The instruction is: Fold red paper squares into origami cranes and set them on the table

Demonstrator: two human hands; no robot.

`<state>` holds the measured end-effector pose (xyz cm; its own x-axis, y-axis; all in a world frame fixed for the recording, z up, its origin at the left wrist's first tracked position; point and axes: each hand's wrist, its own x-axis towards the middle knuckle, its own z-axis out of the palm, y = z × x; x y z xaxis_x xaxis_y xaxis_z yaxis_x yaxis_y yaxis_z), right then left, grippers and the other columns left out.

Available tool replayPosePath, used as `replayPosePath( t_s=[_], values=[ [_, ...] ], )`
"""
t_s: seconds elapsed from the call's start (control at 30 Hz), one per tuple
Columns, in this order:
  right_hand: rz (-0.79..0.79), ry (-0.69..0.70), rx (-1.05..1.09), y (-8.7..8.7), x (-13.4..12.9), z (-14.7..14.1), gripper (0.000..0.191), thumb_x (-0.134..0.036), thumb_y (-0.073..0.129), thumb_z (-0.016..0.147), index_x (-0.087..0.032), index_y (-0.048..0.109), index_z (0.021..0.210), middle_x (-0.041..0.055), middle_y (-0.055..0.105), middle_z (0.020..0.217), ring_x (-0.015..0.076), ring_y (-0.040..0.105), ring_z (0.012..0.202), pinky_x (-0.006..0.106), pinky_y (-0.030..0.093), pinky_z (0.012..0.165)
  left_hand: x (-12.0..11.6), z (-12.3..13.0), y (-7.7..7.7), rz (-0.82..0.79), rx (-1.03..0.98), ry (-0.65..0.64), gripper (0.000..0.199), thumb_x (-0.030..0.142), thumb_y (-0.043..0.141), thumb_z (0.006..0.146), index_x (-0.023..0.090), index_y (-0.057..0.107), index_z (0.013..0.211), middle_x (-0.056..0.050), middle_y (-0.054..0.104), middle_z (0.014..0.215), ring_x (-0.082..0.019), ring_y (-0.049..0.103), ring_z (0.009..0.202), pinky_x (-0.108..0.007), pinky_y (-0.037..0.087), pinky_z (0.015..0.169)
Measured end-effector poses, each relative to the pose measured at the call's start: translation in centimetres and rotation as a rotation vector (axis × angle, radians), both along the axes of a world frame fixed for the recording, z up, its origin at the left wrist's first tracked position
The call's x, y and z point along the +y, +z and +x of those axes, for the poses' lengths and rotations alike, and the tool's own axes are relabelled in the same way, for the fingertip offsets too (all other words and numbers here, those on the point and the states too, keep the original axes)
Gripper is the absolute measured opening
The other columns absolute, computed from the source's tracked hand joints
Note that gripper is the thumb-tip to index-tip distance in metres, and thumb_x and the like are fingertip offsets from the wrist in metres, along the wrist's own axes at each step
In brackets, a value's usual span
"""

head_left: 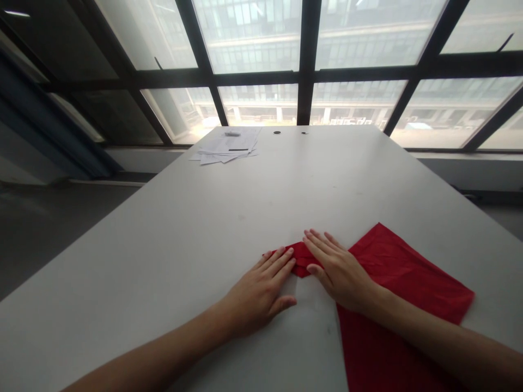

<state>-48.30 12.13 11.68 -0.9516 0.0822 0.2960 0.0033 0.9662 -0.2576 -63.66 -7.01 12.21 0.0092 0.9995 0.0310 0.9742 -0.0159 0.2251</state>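
A small folded piece of red paper or cloth (pixel 301 260) lies on the white table, partly covered by both hands. My left hand (pixel 261 288) rests flat with its fingertips on the left part of the piece, the thumb spread toward the right. Over the right part lies my right hand (pixel 339 269), palm down, fingers stretched out and thumb apart. A larger red sheet (pixel 412 275) with visible creases lies to the right, partly beneath my right hand and forearm. Its lower part runs out of the picture at the bottom.
The white table (pixel 171 234) stretches away toward large windows. Loose white papers (pixel 224 147) lie at its far left, with a thin dark item (pixel 238 149) on them. Two small dark round spots show near the far edge. A blue curtain (pixel 53 120) hangs at the left.
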Motion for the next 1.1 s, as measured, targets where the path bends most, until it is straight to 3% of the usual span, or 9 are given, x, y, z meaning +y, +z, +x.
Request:
replayPosePath(
  t_s=[0.2,0.33,0.47,0.57,0.63,0.7,0.8,0.9,1.1],
  values=[
    [0.087,0.054,-0.064,0.0,0.3,0.1,0.057,-0.043,0.042,0.102,-0.014,0.036,0.151,0.0135,0.036,0.156,0.0293,0.024,0.148,0.06,0.019,0.119,0.0,0.1,0.4,0.017,-0.014,-0.011,0.071,0.059,0.042,0.097,0.017,0.029,0.154,-0.013,0.026,0.161,-0.026,0.019,0.15,-0.046,0.023,0.121],
    [0.109,-0.088,-0.054,-0.6,0.4,0.2,0.053,-0.044,0.039,0.102,-0.017,0.043,0.147,0.0137,0.041,0.154,0.0321,0.028,0.147,0.065,0.015,0.117,0.1,0.2,0.2,0.024,-0.007,-0.011,0.071,0.058,0.044,0.096,0.016,0.032,0.152,-0.014,0.03,0.159,-0.026,0.022,0.15,-0.047,0.024,0.121],
    [0.109,-0.149,-0.021,-0.7,0.5,0.0,0.05,-0.039,0.037,0.103,-0.015,0.045,0.146,0.0147,0.037,0.156,0.0313,0.026,0.147,0.063,0.016,0.118,0.1,0.2,0.1,0.034,-0.004,-0.013,0.071,0.059,0.043,0.096,0.017,0.032,0.152,-0.013,0.029,0.16,-0.026,0.021,0.15,-0.046,0.024,0.121],
    [0.11,-0.015,-0.034,-0.5,0.3,-0.2,0.057,-0.04,0.042,0.102,-0.012,0.035,0.151,0.0161,0.032,0.158,0.0298,0.024,0.148,0.06,0.021,0.118,0.1,0.2,0.2,0.021,-0.009,-0.009,0.072,0.061,0.042,0.096,0.016,0.032,0.152,-0.013,0.027,0.16,-0.027,0.02,0.15,-0.047,0.023,0.121],
    [0.09,0.066,-0.039,-0.2,0.2,-0.3,0.054,-0.038,0.043,0.102,-0.013,0.038,0.149,0.0151,0.036,0.156,0.0296,0.029,0.146,0.059,0.023,0.118,0.2,0.2,0.4,0.004,-0.019,-0.014,0.073,0.061,0.041,0.096,0.016,0.032,0.152,-0.013,0.025,0.161,-0.027,0.019,0.15,-0.047,0.022,0.122],
    [0.024,0.019,0.011,0.1,0.2,-0.3,0.041,-0.031,0.041,0.103,-0.015,0.053,0.138,0.0134,0.051,0.147,0.0284,0.042,0.139,0.058,0.027,0.116,0.3,0.2,0.7,-0.013,-0.035,-0.044,0.073,0.062,0.04,0.096,0.016,0.03,0.153,-0.013,0.025,0.161,-0.027,0.018,0.15,-0.047,0.02,0.122],
    [-0.124,-0.102,0.086,0.4,0.3,-0.4,0.027,-0.021,0.045,0.1,-0.018,0.067,0.117,0.0103,0.069,0.118,0.0235,0.061,0.112,0.046,0.046,0.102,0.4,0.3,1.0,-0.029,-0.048,-0.106,0.075,0.062,0.039,0.096,0.016,0.026,0.154,-0.012,0.025,0.161,-0.027,0.018,0.151,-0.048,0.016,0.123],
    [-0.222,-0.123,0.06,0.4,0.4,-0.6,0.017,-0.018,0.055,0.095,-0.02,0.07,0.103,0.0066,0.068,0.098,0.021,0.062,0.093,0.036,0.052,0.084,0.3,0.4,1.1,-0.011,-0.017,-0.13,0.075,0.061,0.041,0.096,0.017,0.027,0.154,-0.013,0.026,0.161,-0.028,0.018,0.15,-0.048,0.016,0.124],
    [-0.342,-0.202,0.012,0.3,0.3,-0.9,0.009,-0.012,0.061,0.089,-0.02,0.066,0.086,0.0044,0.063,0.089,0.02,0.058,0.086,0.033,0.048,0.08,-0.1,0.7,0.9,0.051,0.054,-0.057,0.066,0.057,0.054,0.092,0.023,0.042,0.147,-0.013,0.047,0.145,-0.032,0.037,0.14,-0.052,0.027,0.119]
  ],
)
